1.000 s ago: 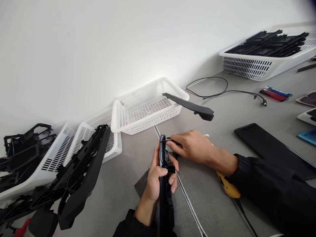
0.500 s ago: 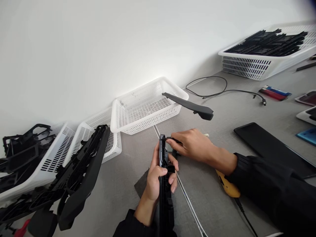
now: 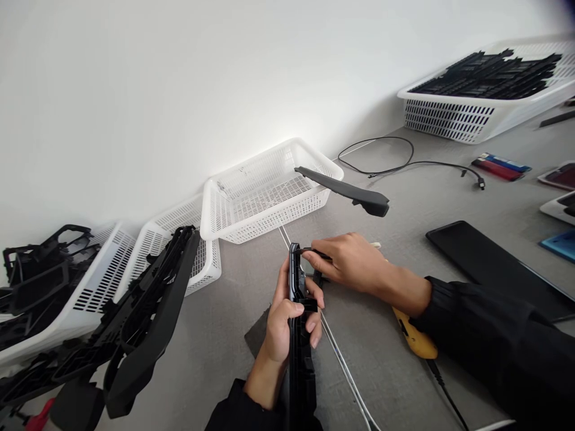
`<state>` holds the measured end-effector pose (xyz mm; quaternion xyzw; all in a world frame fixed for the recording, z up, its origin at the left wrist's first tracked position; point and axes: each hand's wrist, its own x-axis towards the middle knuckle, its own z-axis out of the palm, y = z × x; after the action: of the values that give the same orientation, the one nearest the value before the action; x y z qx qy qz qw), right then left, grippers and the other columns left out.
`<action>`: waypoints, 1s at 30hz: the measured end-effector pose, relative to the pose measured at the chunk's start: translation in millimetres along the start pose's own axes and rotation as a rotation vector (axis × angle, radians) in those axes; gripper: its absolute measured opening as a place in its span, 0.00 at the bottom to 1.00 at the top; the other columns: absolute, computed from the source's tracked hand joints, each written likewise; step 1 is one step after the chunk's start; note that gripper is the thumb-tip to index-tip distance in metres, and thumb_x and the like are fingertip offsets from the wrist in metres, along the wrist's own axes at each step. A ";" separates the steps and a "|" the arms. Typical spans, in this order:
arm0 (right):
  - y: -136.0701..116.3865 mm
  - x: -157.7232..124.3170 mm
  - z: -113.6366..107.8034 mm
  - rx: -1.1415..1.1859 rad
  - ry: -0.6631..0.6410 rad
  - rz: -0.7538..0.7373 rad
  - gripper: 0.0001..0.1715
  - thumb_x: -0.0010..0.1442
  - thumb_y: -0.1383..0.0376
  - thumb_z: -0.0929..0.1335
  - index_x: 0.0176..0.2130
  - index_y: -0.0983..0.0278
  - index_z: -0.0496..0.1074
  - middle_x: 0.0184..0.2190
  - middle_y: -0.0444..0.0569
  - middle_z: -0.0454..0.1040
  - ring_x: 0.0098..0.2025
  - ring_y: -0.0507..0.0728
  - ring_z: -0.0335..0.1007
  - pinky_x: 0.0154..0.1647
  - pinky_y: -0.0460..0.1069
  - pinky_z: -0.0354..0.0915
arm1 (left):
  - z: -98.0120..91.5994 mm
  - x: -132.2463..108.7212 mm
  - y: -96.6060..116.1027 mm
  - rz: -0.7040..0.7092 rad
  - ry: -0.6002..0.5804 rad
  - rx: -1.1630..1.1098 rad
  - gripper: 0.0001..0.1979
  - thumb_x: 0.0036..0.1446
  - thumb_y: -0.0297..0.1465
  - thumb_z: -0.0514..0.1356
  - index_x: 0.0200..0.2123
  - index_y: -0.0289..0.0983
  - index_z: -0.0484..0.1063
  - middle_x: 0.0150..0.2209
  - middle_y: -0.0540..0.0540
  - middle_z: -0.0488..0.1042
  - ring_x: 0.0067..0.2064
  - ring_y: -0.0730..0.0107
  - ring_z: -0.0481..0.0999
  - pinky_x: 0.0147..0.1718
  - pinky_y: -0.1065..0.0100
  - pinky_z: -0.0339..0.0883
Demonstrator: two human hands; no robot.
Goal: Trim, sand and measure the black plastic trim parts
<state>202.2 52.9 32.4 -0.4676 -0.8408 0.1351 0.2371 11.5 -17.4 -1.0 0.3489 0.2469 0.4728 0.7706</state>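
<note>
My left hand [image 3: 283, 326] is wrapped round a long black plastic part [image 3: 300, 359], with the thumb across its front and the fingers behind and to the right. The part points away from me, its far end raised. At that far end, my right hand [image 3: 348, 260] pinches a thin dark piece [image 3: 318, 254] whose left tip meets the part; what exactly it is cannot be made out. Beneath my right forearm lies a yellow tool [image 3: 415, 338] with a black cord.
A white basket [image 3: 265, 224] has a dark curved trim piece [image 3: 350, 190] across its right rim. Black parts fill baskets at left and back right [image 3: 449, 111]. A black phone-like slab [image 3: 498, 269], a black cable [image 3: 404, 164] and white cords [image 3: 344, 365] lie on the grey table.
</note>
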 end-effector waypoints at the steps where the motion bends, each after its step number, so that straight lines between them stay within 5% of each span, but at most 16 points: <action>1: -0.1 -0.1 0.1 -0.002 0.009 0.007 0.28 0.77 0.52 0.58 0.29 0.62 0.68 0.22 0.45 0.68 0.23 0.52 0.54 0.30 0.52 0.42 | 0.1 -0.1 0.0 -0.005 0.005 0.000 0.42 0.58 0.31 0.59 0.73 0.50 0.47 0.38 0.48 0.76 0.21 0.78 0.64 0.15 0.76 0.66; 30: -2.3 -0.7 -0.9 0.063 -0.040 -0.059 0.27 0.76 0.53 0.59 0.29 0.62 0.69 0.23 0.45 0.71 0.23 0.51 0.55 0.30 0.52 0.43 | 0.1 0.2 1.5 -0.036 0.025 0.010 0.44 0.57 0.33 0.61 0.73 0.51 0.45 0.38 0.49 0.75 0.21 0.78 0.65 0.15 0.76 0.66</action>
<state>201.3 51.1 34.0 -0.4321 -0.8541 0.1639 0.2387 10.8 -16.8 0.2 0.3423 0.2652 0.4620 0.7740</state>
